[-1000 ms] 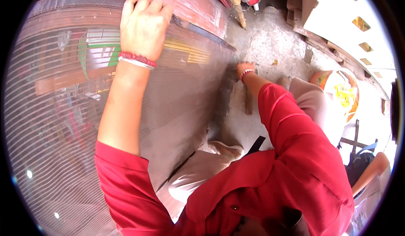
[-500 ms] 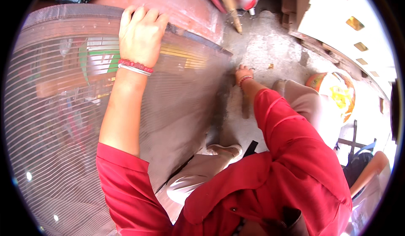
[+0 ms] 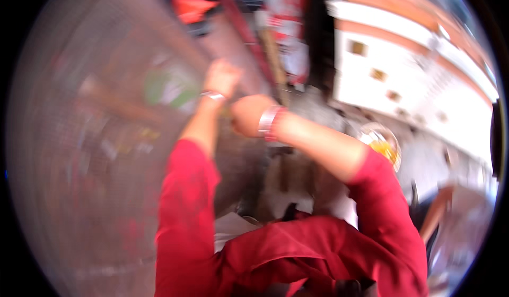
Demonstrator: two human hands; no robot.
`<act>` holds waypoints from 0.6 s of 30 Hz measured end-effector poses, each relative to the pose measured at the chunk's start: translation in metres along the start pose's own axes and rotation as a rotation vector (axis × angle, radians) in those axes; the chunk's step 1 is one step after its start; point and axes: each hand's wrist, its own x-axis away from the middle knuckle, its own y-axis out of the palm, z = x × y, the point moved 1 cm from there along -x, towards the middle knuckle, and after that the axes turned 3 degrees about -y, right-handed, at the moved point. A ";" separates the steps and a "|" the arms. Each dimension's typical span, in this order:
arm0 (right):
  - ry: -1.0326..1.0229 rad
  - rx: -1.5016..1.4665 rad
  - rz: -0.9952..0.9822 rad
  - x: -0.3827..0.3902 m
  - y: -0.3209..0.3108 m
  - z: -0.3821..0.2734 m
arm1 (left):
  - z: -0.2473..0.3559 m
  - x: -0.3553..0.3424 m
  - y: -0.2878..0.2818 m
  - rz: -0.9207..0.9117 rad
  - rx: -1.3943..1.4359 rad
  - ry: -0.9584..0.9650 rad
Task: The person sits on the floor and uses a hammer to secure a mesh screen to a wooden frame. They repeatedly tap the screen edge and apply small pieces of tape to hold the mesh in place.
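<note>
Blurred, the left hand [image 3: 224,78] and right hand [image 3: 252,115] are near the see-through panel's [image 3: 111,191] edge; I cannot tell if either grips.

Bright light glares off the white panel [image 3: 424,82] on your right; your left is dimmer. Motion blur smears your fingers [image 3: 237,119] inside a dark fisheye rim.

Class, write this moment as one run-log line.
left hand: near brown panel edge; right hand: close beside left; grips: blurred, unclear; surroundings: round container

Red shirt [image 3: 297,244], elbow-length sleeves [image 3: 186,191], red and pale bracelets [image 3: 271,122].
</note>
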 end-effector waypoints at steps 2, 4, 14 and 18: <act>-0.125 -0.181 0.469 0.073 -0.069 -0.003 | 0.048 -0.050 -0.004 -0.009 0.106 0.090; -0.362 -0.568 0.422 0.123 -0.121 -0.038 | 0.090 -0.053 -0.020 0.021 0.125 0.068; -1.121 -0.473 0.270 0.102 -0.141 -0.186 | 0.180 0.003 -0.052 -0.041 0.411 -0.039; -0.987 -0.757 0.236 0.087 -0.108 -0.144 | 0.187 0.037 -0.066 -0.089 0.488 -0.117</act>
